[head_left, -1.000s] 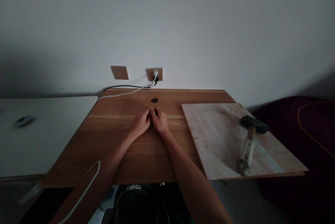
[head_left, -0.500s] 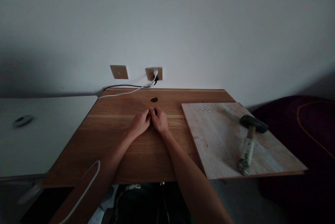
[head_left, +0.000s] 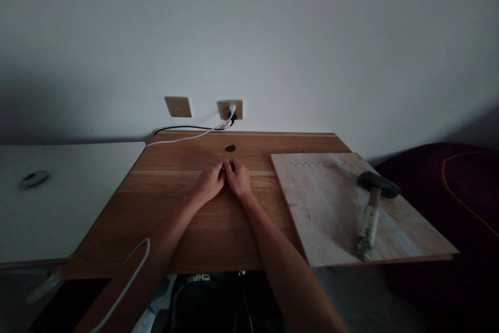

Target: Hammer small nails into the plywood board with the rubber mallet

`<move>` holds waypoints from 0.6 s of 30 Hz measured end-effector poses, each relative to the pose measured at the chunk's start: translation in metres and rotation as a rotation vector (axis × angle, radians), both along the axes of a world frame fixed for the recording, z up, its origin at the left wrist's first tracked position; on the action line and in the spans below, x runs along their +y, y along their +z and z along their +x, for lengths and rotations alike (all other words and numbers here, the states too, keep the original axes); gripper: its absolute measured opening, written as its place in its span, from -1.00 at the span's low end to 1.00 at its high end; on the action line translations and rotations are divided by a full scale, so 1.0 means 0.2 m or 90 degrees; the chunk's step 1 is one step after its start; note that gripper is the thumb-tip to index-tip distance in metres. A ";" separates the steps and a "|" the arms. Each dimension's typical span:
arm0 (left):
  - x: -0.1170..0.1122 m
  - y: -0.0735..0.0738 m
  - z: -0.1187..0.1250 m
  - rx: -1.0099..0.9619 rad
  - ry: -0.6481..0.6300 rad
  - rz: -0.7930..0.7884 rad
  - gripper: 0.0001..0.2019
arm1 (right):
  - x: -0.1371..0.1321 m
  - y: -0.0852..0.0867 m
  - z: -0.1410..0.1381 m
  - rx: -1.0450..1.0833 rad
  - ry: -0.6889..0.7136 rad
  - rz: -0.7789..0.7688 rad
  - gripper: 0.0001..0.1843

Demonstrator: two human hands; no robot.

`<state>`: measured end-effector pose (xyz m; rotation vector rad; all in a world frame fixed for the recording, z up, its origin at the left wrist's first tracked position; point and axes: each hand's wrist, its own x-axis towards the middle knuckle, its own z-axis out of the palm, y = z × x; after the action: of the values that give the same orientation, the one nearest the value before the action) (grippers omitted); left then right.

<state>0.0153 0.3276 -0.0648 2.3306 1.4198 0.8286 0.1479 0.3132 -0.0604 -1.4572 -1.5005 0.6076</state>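
Both of my hands are together over the middle of the wooden desk (head_left: 156,224), a little in front of a dark oval hole (head_left: 230,148). My left hand (head_left: 210,182) has its fingers curled in, with thumb and forefinger pinched. Beside it, fingertips nearly touching it, my right hand (head_left: 237,178) is curled the same way. Whatever lies between the fingertips is too small and dark to make out. A white cable (head_left: 132,278) crosses over my left forearm.
To the right a mallet (head_left: 368,224) with a dark head lies on a pale, marked board (head_left: 315,208). A white table (head_left: 78,187) with a small round object (head_left: 34,178) adjoins at left. Cables run to a wall socket (head_left: 224,109). A dark purple beanbag-like shape (head_left: 421,177) stands far right.
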 end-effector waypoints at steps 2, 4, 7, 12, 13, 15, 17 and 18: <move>0.00 0.00 0.00 -0.003 -0.006 0.000 -0.74 | 0.00 0.00 0.00 -0.001 -0.001 0.000 -0.67; 0.00 0.00 0.00 -0.006 -0.010 0.000 -0.75 | 0.00 0.00 0.00 -0.002 0.000 0.006 -0.67; 0.00 0.00 0.00 -0.006 -0.001 -0.002 -0.76 | 0.00 0.00 0.00 -0.005 -0.002 0.015 -0.68; 0.00 0.00 0.00 -0.009 -0.007 0.001 -0.75 | 0.00 0.00 0.00 -0.009 0.000 0.015 -0.67; 0.00 0.00 0.00 -0.011 -0.010 0.000 -0.75 | 0.00 -0.01 0.00 -0.007 0.002 0.016 -0.68; 0.00 0.00 0.00 -0.014 -0.012 -0.003 -0.75 | 0.00 -0.01 0.00 -0.003 0.004 0.017 -0.68; 0.00 0.00 0.00 -0.015 -0.012 -0.008 -0.75 | 0.01 -0.01 0.00 -0.005 0.003 0.012 -0.68; 0.00 0.00 0.00 -0.015 -0.012 -0.009 -0.74 | 0.00 -0.01 0.00 -0.006 0.002 0.009 -0.68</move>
<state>0.0153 0.3280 -0.0642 2.3124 1.3867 0.8354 0.1471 0.3141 -0.0621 -1.4499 -1.5116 0.5912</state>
